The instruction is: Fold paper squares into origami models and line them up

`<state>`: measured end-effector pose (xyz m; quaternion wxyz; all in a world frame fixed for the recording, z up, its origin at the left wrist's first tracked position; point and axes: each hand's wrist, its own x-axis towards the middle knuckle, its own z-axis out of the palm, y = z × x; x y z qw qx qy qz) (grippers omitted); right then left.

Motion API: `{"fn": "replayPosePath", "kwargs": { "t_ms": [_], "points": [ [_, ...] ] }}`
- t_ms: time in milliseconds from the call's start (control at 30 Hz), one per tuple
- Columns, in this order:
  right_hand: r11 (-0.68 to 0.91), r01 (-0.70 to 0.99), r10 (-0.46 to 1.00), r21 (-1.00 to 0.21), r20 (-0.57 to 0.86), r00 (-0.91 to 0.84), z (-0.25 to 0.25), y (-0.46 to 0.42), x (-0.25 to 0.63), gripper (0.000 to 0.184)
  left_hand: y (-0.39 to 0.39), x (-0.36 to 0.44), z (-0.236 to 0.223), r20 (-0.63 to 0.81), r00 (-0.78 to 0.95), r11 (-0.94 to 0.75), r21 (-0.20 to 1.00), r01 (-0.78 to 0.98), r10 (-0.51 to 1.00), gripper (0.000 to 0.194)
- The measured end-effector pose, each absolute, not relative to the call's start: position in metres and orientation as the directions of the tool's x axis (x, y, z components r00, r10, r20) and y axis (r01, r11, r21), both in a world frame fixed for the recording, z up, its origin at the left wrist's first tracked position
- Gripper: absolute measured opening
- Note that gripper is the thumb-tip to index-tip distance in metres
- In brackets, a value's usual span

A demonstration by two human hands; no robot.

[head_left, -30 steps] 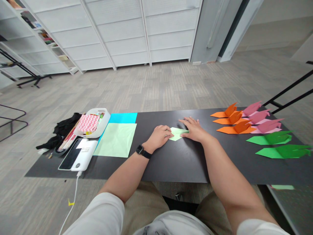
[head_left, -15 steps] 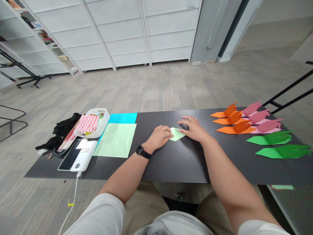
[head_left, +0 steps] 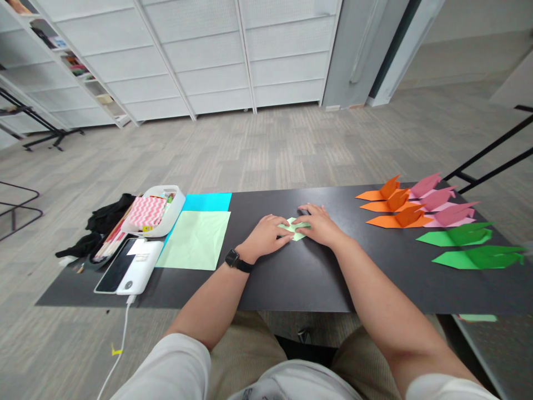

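A small piece of folded light green paper lies on the dark table, partly hidden beneath my fingers. My left hand, with a watch on its wrist, grips the paper's left side with thumb and fingers. From the right, my right hand holds the opposite side, its thumb on the paper and some fingers reaching past the far edge. Left of my hands is a flat light green sheet, overlapping a blue sheet.
On the right stand folded paper birds: orange, pink and green. At the left are a white basket with a pink-patterned item, a phone, a white power bank with a cable, and black cloth.
My right hand has moved left and come down onto the folded paper, closer to my left hand. My left fingers have spread further over the paper. The view has shifted slightly.
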<state>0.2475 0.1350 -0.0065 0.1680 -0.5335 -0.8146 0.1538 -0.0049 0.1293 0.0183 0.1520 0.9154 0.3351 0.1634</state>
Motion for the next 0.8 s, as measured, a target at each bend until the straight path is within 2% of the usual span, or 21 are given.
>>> {"fn": "replayPosePath", "kwargs": {
  "t_ms": [200,400,600,700,800],
  "points": [
    [0.340,0.839,0.936,-0.425,0.063,-0.348,-0.006,0.135,0.246,0.030,0.129,-0.014,0.025,0.175,0.696,-0.704,0.357,0.614,0.696,0.027],
    [0.327,0.840,0.939,-0.434,0.049,-0.340,-0.006,0.135,0.245,0.030,0.131,-0.030,0.030,0.006,0.693,-0.648,0.362,0.670,0.721,0.027],
    [0.314,0.841,0.941,-0.441,0.029,-0.336,-0.004,0.135,0.246,0.030,0.136,-0.042,0.033,-0.094,0.678,-0.610,0.360,0.706,0.729,0.032],
    [0.310,0.842,0.942,-0.441,0.023,-0.335,-0.003,0.134,0.246,0.030,0.141,-0.048,0.031,-0.076,0.689,-0.610,0.403,0.682,0.721,0.030],
    [0.319,0.839,0.939,-0.441,0.024,-0.344,-0.003,0.134,0.246,0.030,0.146,-0.049,0.029,0.082,0.673,-0.630,0.448,0.634,0.735,0.020]
  ]
}}
